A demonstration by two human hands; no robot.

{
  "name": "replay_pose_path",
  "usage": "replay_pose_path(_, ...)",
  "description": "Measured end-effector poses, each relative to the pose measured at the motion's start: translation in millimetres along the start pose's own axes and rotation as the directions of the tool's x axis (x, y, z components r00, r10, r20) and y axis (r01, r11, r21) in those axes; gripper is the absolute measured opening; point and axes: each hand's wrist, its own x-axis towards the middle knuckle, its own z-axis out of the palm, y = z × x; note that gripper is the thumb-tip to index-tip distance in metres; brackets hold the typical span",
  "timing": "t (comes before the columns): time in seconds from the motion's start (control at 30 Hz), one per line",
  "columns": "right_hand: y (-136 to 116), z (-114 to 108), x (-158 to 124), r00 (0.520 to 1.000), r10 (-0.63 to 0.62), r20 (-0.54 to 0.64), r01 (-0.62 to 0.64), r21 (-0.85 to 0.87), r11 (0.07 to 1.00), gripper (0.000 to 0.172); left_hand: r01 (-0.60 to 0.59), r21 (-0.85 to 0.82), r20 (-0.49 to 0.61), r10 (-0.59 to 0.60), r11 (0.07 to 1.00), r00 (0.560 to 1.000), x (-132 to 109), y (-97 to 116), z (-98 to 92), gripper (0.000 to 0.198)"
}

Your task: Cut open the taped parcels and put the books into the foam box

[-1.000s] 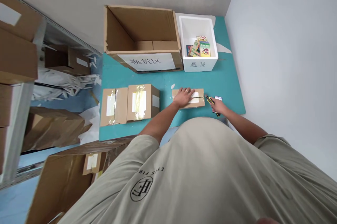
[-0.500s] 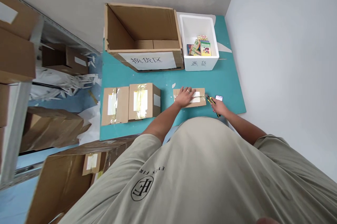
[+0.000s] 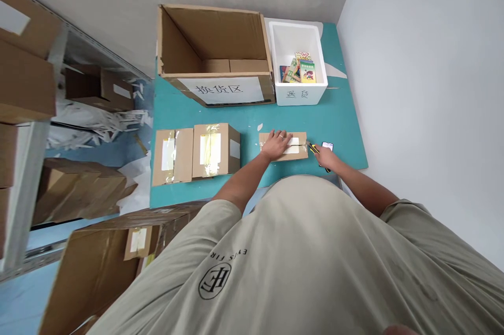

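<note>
Nearby, right hand [image 3: 326,158]: closed round a yellow-and-black knife [image 3: 314,148], slanting to the right end of a box [image 3: 300,149]; blade contact too small to tell.
Left hand [image 3: 275,145]: palm down on the box, fingers spread, not gripping.
Box: brown, low, oblong, on the near part of the table [image 3: 248,114]; white label partly under the left hand, shiny tape at the right end, dark seam along the top.
Phone [image 3: 327,146]: screen lit, just beyond the right hand, which partly hides it.
Taped boxes [image 3: 211,149]: two, side by side at left, white labels on top.
Table: turquoise, white scrap [image 3: 260,127] beyond the box.
Tub [image 3: 299,97]: white, far right, booklets [image 3: 307,71] inside.
Carton [image 3: 214,41]: large, open, left of the tub.
Walls [image 3: 425,62]: pale at right, grey behind.
</note>
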Motion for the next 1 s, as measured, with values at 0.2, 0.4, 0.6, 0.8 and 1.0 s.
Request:
replay_pose_path(0.2,-4.7,-16.7,6.0,0.991,0.057,0.123,-0.071,0.112,0.991,0.054,-0.002,-0.013,-0.012,0.002,1.0,1.0,2.3,-0.9,4.0,0.064)
replay_pose_path(0.4,2.4,-10.5,-1.7,0.985,0.055,0.166,-0.086,0.186,0.979,0.053,-0.039,-0.012,0.001,0.039,0.999,0.999,-1.0,-1.3,5.6,0.065)
replay_pose_path(0.6,-0.5,-11.5,0.5,0.983,0.058,0.172,-0.102,0.259,0.961,0.042,-0.065,-0.001,0.035,0.065,0.998,0.997,-0.5,-4.9,5.7,0.071)
replay_pose_path(0.8,1.0,-8.2,-3.0,0.986,0.041,0.16,-0.083,0.268,0.96,0.042,-0.219,0.004,0.035,0.218,0.976,0.975,-3.5,-3.7,-1.8,0.038)
replay_pose_path(1.0,4.4,-3.8,-3.0,0.99,0.034,0.138,-0.064,0.219,0.974,0.051,-0.109,0.041,-0.03,0.11,0.993,0.993,-17.4,17.1,-8.6,0.039)
